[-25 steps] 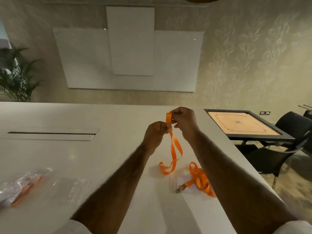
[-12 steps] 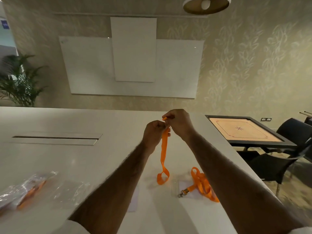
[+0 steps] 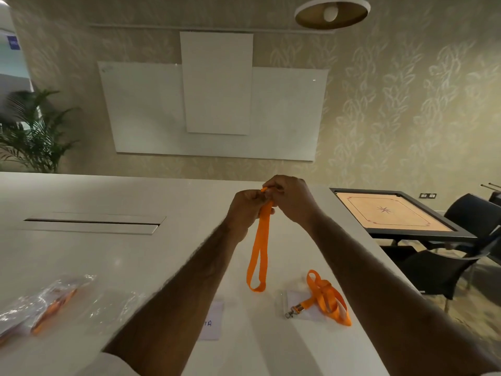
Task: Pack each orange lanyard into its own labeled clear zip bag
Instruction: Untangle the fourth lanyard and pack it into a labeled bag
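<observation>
Orange lanyard [image 3: 265, 223] in the pinch of left hand [image 3: 245, 210] and right hand [image 3: 292, 202] over pale table [image 3: 108, 261], whiteboard [image 3: 141, 112] beyond.

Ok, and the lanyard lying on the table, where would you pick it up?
The lanyard is probably best pinched from above at its bunched loops: they rise off the table, whereas the clip end lies flat. Taking the bunch should also keep the strap from trailing.

left hand [image 3: 245, 206]: raised, fingers curled, pinching orange lanyard [image 3: 259, 256] | right hand [image 3: 291, 200]: likewise, close beside left | forearms: extended forward
</observation>
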{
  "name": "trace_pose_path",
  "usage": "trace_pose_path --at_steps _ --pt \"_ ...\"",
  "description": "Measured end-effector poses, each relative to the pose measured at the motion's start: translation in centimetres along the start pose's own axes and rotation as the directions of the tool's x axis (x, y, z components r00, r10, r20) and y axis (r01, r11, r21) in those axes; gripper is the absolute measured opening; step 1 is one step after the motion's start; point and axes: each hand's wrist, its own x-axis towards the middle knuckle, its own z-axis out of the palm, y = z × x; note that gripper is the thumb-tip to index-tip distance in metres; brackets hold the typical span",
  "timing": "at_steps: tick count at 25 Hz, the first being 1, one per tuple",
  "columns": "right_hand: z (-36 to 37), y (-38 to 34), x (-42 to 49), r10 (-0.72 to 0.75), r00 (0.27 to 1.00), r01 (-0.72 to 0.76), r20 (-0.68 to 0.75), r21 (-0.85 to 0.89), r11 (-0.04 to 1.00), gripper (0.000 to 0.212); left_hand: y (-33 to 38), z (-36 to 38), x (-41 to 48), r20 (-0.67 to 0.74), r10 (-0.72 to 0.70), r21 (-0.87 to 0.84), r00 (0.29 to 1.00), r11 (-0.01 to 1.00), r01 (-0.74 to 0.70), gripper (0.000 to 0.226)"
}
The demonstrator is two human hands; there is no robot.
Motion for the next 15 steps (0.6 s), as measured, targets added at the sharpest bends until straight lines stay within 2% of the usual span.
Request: trace_pose_path --at_steps 3,6,8,10,12,13,15 --pt "-0.4 0.4 -0.1 -0.097 0.988 0.110 0.123 -0.102 0.989 0.023 0.0 -0.6 0.1 0.071 0.005 -0.056 0.997 0.998 -0.001 0.023" --pt "-0.7 0.5 -0.4 -0.184 0.982 0.188 0.041 -0.141 0.972 0.018 -0.2 -0.6 -0.2 0.113 0.030 -0.042 0.993 0.999 -0.026 0.024" --pt "-0.6 0.4 -0.5 -0.155 0.988 0.151 -0.016 -0.137 0.979 0.017 0.1 0.0 -0.4 0.039 0.004 -0.004 0.999 1.000 -0.004 0.021" --pt "-0.6 0.5 -0.7 -0.021 0.993 0.016 -0.114 -0.051 0.999 0.019 0.2 0.3 -0.6 -0.007 -0.077 -0.022 0.997 0.997 0.077 0.026" --pt "-1.1 1.0 -0.6 0.222 0.950 -0.188 -0.220 0.163 0.969 0.022 -0.2 0.0 -0.7 0.096 -0.127 -0.006 0.987 0.992 0.128 0.026" --pt "-1.5 1.4 -0.6 0.323 0.912 -0.259 -0.252 0.258 0.931 0.023 -0.5 -0.2 -0.9 0.145 -0.131 0.031 0.981 0.991 0.128 0.023" --pt "-2.0 2.1 -0.6 0.408 0.870 -0.318 -0.277 0.316 0.894 0.024 -0.5 -0.3 -1.0 0.146 -0.085 0.063 0.986 0.995 0.076 0.016"
